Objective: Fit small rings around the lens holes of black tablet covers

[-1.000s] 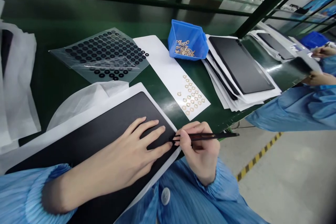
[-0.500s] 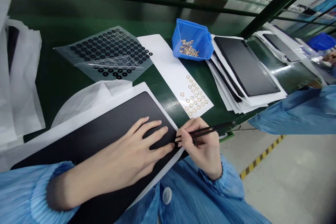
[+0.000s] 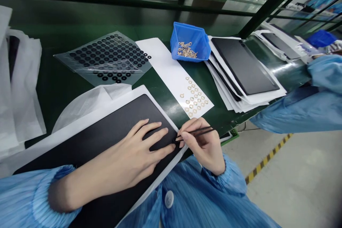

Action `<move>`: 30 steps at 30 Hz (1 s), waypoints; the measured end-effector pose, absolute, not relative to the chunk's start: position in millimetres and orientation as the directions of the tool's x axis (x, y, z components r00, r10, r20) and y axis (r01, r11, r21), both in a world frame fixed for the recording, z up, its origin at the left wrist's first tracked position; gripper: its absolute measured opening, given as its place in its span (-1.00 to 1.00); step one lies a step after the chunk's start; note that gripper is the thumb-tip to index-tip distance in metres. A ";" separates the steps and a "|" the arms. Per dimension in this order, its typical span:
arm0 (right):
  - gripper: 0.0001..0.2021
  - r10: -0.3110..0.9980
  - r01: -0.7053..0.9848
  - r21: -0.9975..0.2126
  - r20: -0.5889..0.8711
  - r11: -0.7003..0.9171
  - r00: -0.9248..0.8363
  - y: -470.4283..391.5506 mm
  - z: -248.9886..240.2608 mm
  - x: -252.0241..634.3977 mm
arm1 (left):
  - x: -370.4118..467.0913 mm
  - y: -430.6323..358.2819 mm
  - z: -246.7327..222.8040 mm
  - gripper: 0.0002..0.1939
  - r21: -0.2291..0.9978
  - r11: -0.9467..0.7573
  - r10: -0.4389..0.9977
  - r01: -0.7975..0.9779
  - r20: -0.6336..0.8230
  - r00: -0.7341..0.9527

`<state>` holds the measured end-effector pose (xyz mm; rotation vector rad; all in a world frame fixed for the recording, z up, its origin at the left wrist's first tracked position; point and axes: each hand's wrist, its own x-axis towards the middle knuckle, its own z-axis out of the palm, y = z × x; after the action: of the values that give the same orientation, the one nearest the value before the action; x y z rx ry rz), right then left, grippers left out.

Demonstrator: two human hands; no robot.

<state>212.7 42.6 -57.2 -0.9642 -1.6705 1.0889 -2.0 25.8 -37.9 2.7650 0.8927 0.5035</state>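
Observation:
A flat black panel (image 3: pixel 117 124) lies on white wrapping sheet in front of me. My left hand (image 3: pixel 139 153) rests flat on it with the fingers spread. At the panel's right corner, my right hand (image 3: pixel 201 142) grips black tweezers (image 3: pixel 199 132) whose tips meet a small dark spot beside my left little finger. What the tips touch is too small to make out. Beyond the panel, a white paper strip (image 3: pixel 162 67) carries several small pale rings with tabs (image 3: pixel 195 101). A clear sheet of black ring stickers (image 3: pixel 107 55) lies at the far left of the strip.
A blue bin (image 3: pixel 189 42) holding more small tabbed rings stands behind the strip. To its right lies a stack of black panels (image 3: pixel 244 66) between white sheets. White wrapping (image 3: pixel 22 85) sits at left. Another person's blue sleeve (image 3: pixel 294 103) reaches in at right. A shelf runs above.
The tweezers have tilted in my right hand, and their two arms now show apart. My left hand stays on the panel. At right, the other person's sleeve has shifted.

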 end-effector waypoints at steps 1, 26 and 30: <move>-0.90 0.918 0.139 -0.941 0.255 0.307 -0.305 42.4 -57.0 213.1 | -2.1 25.7 -38.2 -0.63 0.284 -0.799 0.596 0.530 0.258 0.760; -0.84 0.900 0.075 -0.937 0.302 0.341 -0.316 49.8 -54.9 215.0 | -5.6 22.9 -42.4 -0.60 0.291 -0.799 0.594 0.526 0.245 0.766; -0.87 0.879 0.122 -0.915 0.323 0.385 -0.352 50.3 -55.6 217.2 | -5.0 23.1 -43.0 -0.60 0.287 -0.801 0.592 0.525 0.247 0.767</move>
<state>217.2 50.3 -55.6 -0.8813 -1.7439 1.0547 -5.0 23.1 -43.0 2.7617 0.8829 0.4854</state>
